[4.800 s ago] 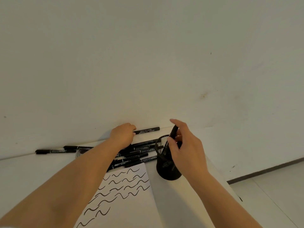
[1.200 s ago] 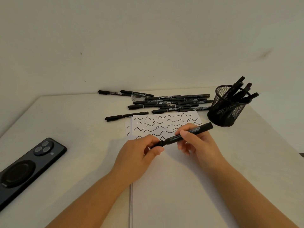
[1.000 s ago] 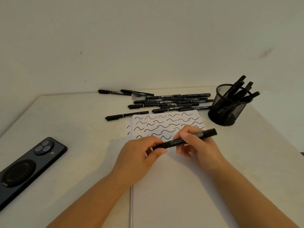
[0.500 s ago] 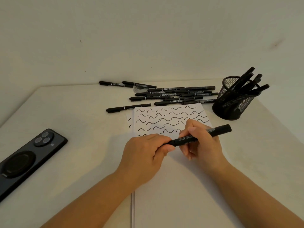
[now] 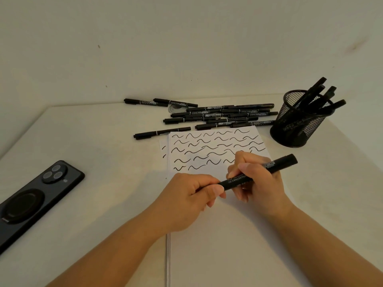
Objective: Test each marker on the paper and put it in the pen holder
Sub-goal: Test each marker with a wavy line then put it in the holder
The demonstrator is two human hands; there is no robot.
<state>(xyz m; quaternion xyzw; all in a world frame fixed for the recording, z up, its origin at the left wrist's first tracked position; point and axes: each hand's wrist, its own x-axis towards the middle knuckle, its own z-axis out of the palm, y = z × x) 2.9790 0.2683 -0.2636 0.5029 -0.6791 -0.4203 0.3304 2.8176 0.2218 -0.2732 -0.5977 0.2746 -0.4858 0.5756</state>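
**Marker held over the paper in both hands**

The mesh holder (image 5: 298, 123) stands right of the paper (image 5: 217, 235), with about five black markers leaning in it. A pile (image 5: 219, 117) of roughly ten more lies beyond the sheet, whose top carries five rows of squiggles. Above the paper, the left hand (image 5: 186, 201) pinches one end of a black marker (image 5: 259, 172); the right hand (image 5: 259, 179) curls round its middle.
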